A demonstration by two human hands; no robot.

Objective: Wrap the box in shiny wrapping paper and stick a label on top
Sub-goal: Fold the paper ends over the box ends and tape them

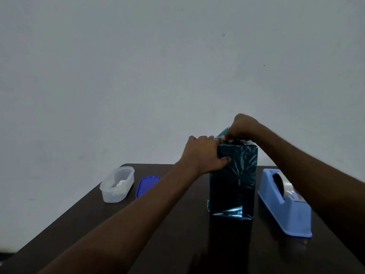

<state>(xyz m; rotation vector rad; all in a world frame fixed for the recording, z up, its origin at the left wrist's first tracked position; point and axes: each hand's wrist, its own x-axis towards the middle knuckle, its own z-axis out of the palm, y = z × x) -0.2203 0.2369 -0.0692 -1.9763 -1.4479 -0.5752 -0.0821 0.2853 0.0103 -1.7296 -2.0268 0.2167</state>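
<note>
Head view. The box [234,178], already sheathed in shiny teal wrapping paper [240,165], is standing on end on the dark table [177,234], toward the far right part of the surface, well in from the near edge. Its long axis is running vertical; the lower end is folded shut, with a triangular flap showing near the base.

The left hand [205,153] is gripping the box's upper left corner — fingers over the top edge, thumb pressing against the near face. It appears to be steadying the box. The right hand [242,126] is sitting above the top end, fingertips pinching a loose flap of paper that is sticking up at the far left of the top. Both hands are meeting at the top; the right one is higher and is the working hand.

Judgement: the open top end is being folded down, so the coming move turns on the flap lying directly under the right hand, to be pressed down along the top face while the left keeps the tall box from tipping.

A blue tape dispenser [286,202] is standing just right of the box, nearer the right arm — the likely next reach. On the left part of the table, a clear plastic container [117,184] is sitting near the far left corner with something pale inside, too small to identify; its blue lid [147,184] is lying beside it.

No label is visible on the box.
</note>
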